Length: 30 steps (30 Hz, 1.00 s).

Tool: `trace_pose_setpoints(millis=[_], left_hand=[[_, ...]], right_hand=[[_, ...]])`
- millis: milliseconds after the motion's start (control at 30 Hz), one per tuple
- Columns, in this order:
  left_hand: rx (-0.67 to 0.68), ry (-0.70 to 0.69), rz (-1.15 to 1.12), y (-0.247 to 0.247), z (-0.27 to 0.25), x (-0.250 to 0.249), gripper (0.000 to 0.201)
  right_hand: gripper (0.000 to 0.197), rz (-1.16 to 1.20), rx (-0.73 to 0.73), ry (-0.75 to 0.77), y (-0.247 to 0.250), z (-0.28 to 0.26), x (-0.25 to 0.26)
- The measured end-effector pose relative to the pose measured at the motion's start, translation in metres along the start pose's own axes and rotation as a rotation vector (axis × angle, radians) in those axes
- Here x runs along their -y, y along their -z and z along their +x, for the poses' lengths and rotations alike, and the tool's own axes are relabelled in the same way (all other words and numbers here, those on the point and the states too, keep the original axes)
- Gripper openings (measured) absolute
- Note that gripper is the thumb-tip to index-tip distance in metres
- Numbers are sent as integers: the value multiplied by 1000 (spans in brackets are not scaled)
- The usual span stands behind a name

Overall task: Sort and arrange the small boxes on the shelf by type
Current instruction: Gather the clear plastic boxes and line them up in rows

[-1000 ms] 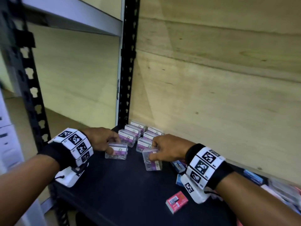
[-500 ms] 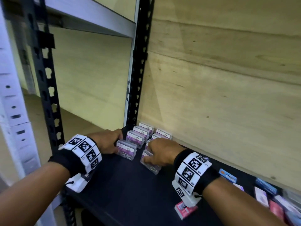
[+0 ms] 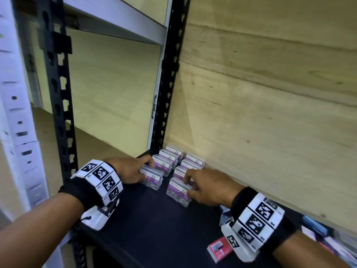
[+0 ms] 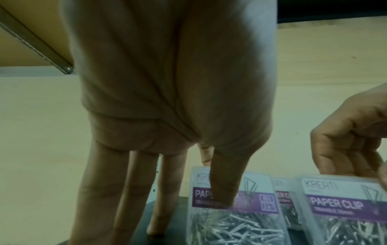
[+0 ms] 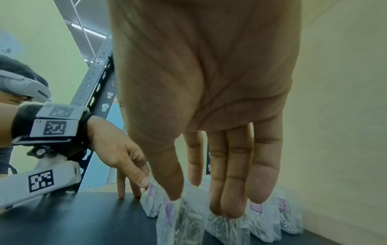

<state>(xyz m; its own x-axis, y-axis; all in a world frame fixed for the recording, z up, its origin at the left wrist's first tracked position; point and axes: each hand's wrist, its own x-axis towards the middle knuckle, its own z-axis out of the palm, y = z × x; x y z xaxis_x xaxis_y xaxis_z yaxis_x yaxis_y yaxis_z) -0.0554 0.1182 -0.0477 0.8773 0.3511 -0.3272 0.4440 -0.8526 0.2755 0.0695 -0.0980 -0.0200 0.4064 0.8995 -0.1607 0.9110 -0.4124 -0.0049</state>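
Clear paper clip boxes with purple labels stand in two rows at the back left corner of the black shelf (image 3: 154, 229). My left hand (image 3: 147, 169) pinches the front box of the left row (image 3: 152, 178) between thumb and index finger; its thumb (image 4: 224, 187) lies on the label, and the other fingers touch the shelf. My right hand (image 3: 188, 186) holds the front box of the right row (image 3: 176, 192) upright, thumb in front and fingers behind its top edge. In the right wrist view that box (image 5: 180, 222) stands under the thumb.
A red box (image 3: 219, 249) lies near the front edge under my right wrist. Blue and other small boxes (image 3: 314, 228) lie along the back at the right. A black upright post (image 3: 168, 84) and the wooden back panel (image 3: 270, 93) close the corner.
My right hand has stood its flat-lying box upright at the front of the right row. My left hand has slid its box back against the left row.
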Motion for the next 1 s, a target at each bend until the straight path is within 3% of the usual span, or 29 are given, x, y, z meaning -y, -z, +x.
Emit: trace_pose_setpoints(millis=[400, 533, 1000], left_hand=[[-40, 7, 40, -1, 11, 2, 27], [-43, 11, 65, 0, 14, 1, 31], [-33, -2, 105, 1, 14, -2, 32]], right_hand=[[24, 18, 12, 3, -2, 13, -3], [18, 138, 20, -6, -2, 11, -3], [18, 58, -22, 15, -6, 18, 3]])
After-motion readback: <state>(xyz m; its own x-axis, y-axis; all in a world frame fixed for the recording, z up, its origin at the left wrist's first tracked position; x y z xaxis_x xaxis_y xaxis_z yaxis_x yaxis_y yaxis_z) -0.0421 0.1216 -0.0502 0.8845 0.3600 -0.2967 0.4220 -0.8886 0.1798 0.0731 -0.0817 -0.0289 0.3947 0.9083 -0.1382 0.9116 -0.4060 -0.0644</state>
